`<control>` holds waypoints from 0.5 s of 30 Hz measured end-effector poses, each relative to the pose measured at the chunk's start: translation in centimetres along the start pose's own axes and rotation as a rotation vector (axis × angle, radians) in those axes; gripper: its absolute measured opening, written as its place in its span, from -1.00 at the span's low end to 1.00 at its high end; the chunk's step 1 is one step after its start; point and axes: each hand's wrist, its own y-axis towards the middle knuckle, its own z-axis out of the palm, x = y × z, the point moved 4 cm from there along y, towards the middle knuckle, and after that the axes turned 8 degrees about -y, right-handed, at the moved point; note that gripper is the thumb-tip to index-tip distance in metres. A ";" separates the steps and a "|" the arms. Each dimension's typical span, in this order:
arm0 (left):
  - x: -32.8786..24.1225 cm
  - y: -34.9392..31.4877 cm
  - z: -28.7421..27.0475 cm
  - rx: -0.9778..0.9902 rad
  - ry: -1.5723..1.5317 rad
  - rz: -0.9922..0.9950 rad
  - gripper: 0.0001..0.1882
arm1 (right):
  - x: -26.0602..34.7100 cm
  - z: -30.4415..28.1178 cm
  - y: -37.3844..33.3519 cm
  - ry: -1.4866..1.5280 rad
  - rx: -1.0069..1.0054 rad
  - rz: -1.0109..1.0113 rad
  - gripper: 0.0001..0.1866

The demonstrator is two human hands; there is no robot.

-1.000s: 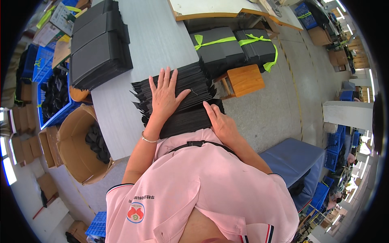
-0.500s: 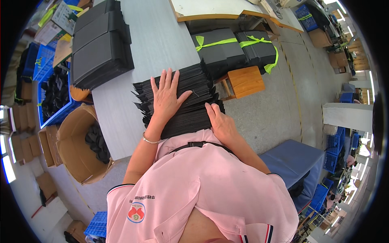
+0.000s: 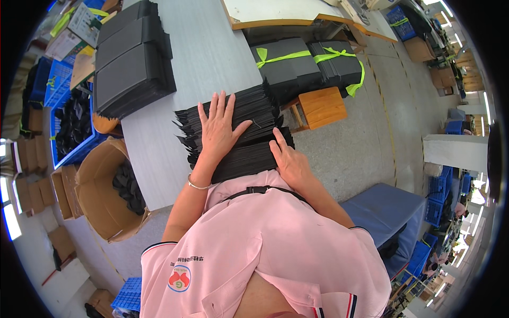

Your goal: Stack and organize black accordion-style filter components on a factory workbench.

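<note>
A thick row of thin black flat pieces (image 3: 246, 103) lies on the near end of the table, packed with their edges up and pressed against my waist. My left hand (image 3: 218, 130) rests flat across the row, fingers spread, holding nothing. At the row's right edge, my right hand (image 3: 290, 160) touches the pieces with two fingers stretched out and apart; its other fingers are partly hidden. A narrow gap runs across the row between my hands. A short pale thread lies on the pieces near my left thumb.
Stacks of black pieces (image 3: 130, 63) stand on the grey table (image 3: 204, 50) at far left. Bundles tied with yellow-green strips (image 3: 289, 58) sit beyond a wooden stool (image 3: 324, 107). An open carton (image 3: 101, 193) and a blue crate (image 3: 79, 146) are left; a blue padded bench (image 3: 379, 209) is right.
My right index finger has straightened and moved away from me along the row, parting from the finger beside it. The gap in the row looks wider. My left hand has stayed nearly still.
</note>
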 end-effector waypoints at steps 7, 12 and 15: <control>-0.1 0.0 0.0 -0.002 -0.005 0.002 -0.10 | 0.2 0.2 -0.3 0.038 -0.117 -0.001 -0.29; -0.2 -0.2 -0.1 -0.007 -0.004 0.008 -0.10 | -0.2 -1.5 1.3 0.187 0.225 0.114 0.15; -0.2 -0.3 0.0 -0.003 0.002 0.004 -0.10 | -0.4 -1.8 2.0 0.196 0.368 0.136 0.21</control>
